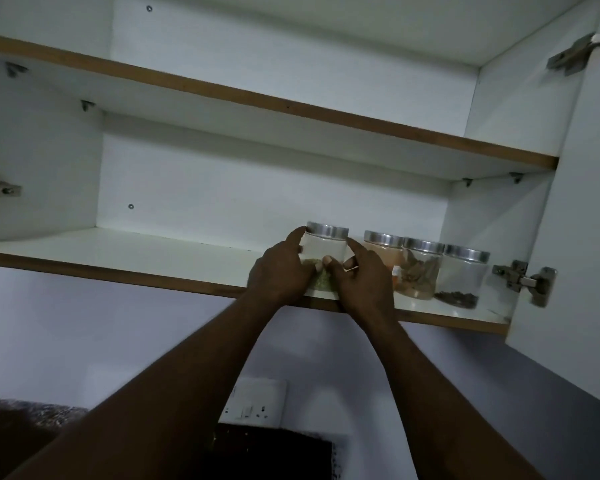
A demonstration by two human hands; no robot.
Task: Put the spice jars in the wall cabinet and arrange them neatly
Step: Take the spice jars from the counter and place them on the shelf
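Forearms raised; left hand and right hand clamp their grip on upright spice jar, lid up, on shelf.

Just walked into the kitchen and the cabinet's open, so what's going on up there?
A person is putting spice jars in the wall cabinet. The left hand and right hand both grip a steel-lidded jar of greenish spice at the front of the lower shelf. To its right three jars stand in a row: the orange powder jar, the leaf jar, the dark spice jar.
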